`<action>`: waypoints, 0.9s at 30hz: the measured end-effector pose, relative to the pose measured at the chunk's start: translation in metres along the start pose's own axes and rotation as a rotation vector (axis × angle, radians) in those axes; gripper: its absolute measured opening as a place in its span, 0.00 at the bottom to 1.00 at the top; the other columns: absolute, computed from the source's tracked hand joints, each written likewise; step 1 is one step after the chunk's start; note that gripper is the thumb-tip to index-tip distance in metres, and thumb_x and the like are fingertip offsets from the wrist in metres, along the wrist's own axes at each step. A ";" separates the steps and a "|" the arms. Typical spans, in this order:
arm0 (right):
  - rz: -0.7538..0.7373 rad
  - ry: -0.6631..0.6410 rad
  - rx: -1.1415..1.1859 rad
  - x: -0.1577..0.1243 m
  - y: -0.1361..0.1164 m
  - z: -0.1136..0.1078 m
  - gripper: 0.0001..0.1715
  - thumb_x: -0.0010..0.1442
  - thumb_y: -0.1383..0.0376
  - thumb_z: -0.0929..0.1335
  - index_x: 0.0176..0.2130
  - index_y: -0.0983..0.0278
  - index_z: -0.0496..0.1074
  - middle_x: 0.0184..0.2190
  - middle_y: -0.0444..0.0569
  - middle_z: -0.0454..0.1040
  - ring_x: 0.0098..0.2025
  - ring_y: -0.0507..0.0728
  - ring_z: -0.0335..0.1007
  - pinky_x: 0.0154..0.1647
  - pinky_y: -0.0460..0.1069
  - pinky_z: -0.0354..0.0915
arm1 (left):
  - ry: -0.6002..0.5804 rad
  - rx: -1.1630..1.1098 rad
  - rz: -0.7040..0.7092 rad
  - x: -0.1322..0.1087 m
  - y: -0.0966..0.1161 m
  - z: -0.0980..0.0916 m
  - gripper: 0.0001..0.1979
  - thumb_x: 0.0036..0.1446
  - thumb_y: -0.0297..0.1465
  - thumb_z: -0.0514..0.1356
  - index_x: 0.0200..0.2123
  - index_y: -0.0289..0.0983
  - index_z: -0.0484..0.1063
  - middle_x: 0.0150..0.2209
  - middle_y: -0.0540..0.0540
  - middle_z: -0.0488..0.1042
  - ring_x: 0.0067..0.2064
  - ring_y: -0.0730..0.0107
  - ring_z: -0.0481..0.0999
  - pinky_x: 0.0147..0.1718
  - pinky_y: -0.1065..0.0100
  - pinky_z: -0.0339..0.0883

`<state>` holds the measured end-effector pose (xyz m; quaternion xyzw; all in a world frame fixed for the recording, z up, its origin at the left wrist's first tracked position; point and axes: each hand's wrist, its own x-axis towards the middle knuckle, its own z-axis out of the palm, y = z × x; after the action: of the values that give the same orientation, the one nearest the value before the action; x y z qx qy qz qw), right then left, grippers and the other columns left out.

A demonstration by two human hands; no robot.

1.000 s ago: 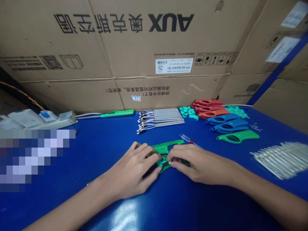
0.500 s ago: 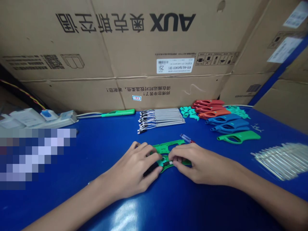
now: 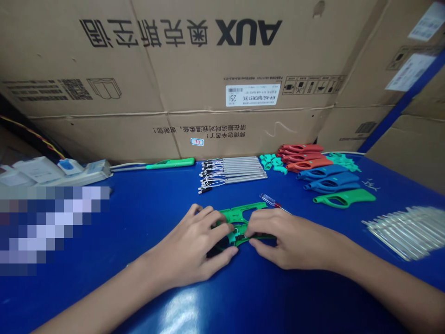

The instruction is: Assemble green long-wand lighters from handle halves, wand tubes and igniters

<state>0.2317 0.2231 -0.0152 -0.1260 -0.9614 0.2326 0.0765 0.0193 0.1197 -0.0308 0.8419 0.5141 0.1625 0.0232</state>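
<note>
Writing: big AUX on the cardboard box (image 3: 248,32), sticker (image 3: 252,94) says KFR-46G-something, 25
Thing: green lighter shell (image 3: 236,221), 6 o'clock on the blue table (image 3: 139,208), long axis 9-to-3, nose direction unclear
Fingers: left hand (image 3: 187,246) and right hand (image 3: 290,241) curled, both pinching it

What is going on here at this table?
A person is holding a green plastic lighter shell with both hands on a blue table. The left hand and right hand grip it from either side, near a dark part at its middle. A small screwdriver lies just beyond the right hand. Further back lie rows of metal tubes with wires, red shells and blue shells.
</note>
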 end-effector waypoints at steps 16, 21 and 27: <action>-0.007 -0.059 -0.043 0.001 -0.003 -0.005 0.08 0.62 0.69 0.66 0.33 0.67 0.74 0.31 0.48 0.73 0.38 0.54 0.70 0.41 0.48 0.62 | 0.073 -0.064 -0.008 -0.003 -0.003 0.002 0.08 0.63 0.37 0.60 0.41 0.39 0.73 0.44 0.46 0.73 0.44 0.61 0.70 0.46 0.55 0.59; 0.008 -0.041 -0.031 0.000 -0.001 -0.004 0.08 0.62 0.68 0.67 0.41 0.66 0.75 0.35 0.48 0.74 0.39 0.55 0.71 0.42 0.49 0.63 | 0.080 -0.022 0.038 -0.003 -0.006 0.000 0.12 0.62 0.39 0.61 0.44 0.38 0.73 0.42 0.46 0.74 0.43 0.62 0.71 0.44 0.57 0.59; -0.022 -0.049 -0.020 0.000 0.000 -0.005 0.08 0.62 0.69 0.67 0.39 0.65 0.76 0.34 0.48 0.74 0.40 0.54 0.71 0.42 0.49 0.63 | 0.127 0.010 0.066 -0.005 -0.010 -0.004 0.13 0.59 0.40 0.64 0.38 0.36 0.74 0.39 0.46 0.74 0.41 0.62 0.72 0.41 0.59 0.58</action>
<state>0.2326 0.2255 -0.0106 -0.1105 -0.9665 0.2251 0.0541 0.0078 0.1197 -0.0301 0.8464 0.4874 0.2137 -0.0187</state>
